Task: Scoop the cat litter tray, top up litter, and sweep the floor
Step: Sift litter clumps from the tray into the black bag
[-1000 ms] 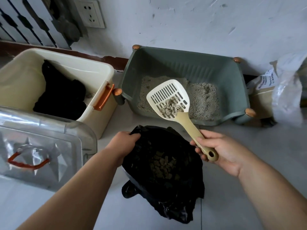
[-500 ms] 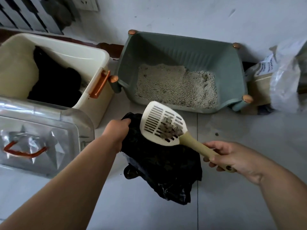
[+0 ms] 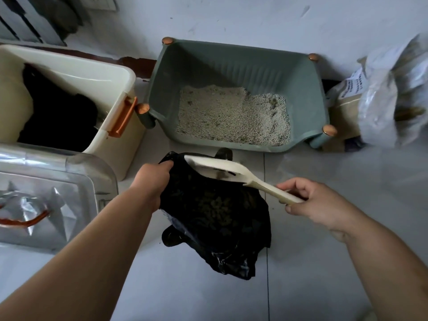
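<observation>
1. The left hand [image 3: 152, 179] is clenched on the rim of a black bag [image 3: 215, 228] at its far left edge. It holds that edge up, so the mouth gapes toward the camera.
2. The right hand [image 3: 317, 202] grasps the scoop [image 3: 222, 169] by the end of its handle, with the fingers curled over the top and the thumb underneath.
3. The scoop is cream plastic and is turned on its side, so its slotted head shows edge-on. The head hangs over the open mouth of the bag and the handle slants down to the right.
4. Inside the bag lies a heap of brownish clumps [image 3: 215, 205] — the detail is dim against the black plastic.
5. The bag sits on the pale tiled floor [image 3: 324, 262], its lower end crumpled toward the camera.
6. Just beyond the bag stands the green litter tray [image 3: 243, 70], backed against the wall [image 3: 254, 17], with copper-coloured knobs [image 3: 330, 130] at its corners.
7. Grey-white litter [image 3: 231, 117] covers the tray's bottom, unevenly.
8. To the left of the tray, nearly touching it, is an open cream bin [image 3: 92, 72] with an orange latch [image 3: 122, 117] on its side. Something black lies inside — I cannot tell what.
9. In front of the bin, at the left edge, lies a clear lid [image 3: 69, 181] with an orange handle.
10. To the right of the tray leans a plastic sack [image 3: 382, 100] with a printed label, too blurred to read.
</observation>
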A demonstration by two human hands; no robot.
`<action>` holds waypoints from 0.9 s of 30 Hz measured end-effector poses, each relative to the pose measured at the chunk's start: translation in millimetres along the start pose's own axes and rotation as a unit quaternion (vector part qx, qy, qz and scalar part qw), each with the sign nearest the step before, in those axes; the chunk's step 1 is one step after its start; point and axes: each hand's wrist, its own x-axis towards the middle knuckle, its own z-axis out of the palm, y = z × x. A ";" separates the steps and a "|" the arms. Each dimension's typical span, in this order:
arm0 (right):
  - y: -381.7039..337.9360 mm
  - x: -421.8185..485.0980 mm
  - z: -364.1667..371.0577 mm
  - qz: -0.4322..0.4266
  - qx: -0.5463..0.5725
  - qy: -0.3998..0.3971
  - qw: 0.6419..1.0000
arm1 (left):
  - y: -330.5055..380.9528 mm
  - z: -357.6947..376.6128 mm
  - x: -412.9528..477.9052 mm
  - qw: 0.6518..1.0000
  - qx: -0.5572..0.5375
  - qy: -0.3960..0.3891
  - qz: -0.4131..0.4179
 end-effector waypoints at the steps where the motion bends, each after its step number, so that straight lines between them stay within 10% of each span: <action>1: -1.2 -0.7 1.1 0.005 0.037 -0.003 0.999 | -0.4 0.1 0.2 1.000 0.003 -0.002 0.000; 14: -67.9 36.8 3.2 0.086 0.564 0.021 0.821 | 5.4 12.1 -9.8 0.996 0.058 -0.064 0.028; 27: -80.8 149.4 2.9 0.119 0.556 0.100 0.817 | 7.9 14.1 -8.8 0.995 0.060 -0.069 0.040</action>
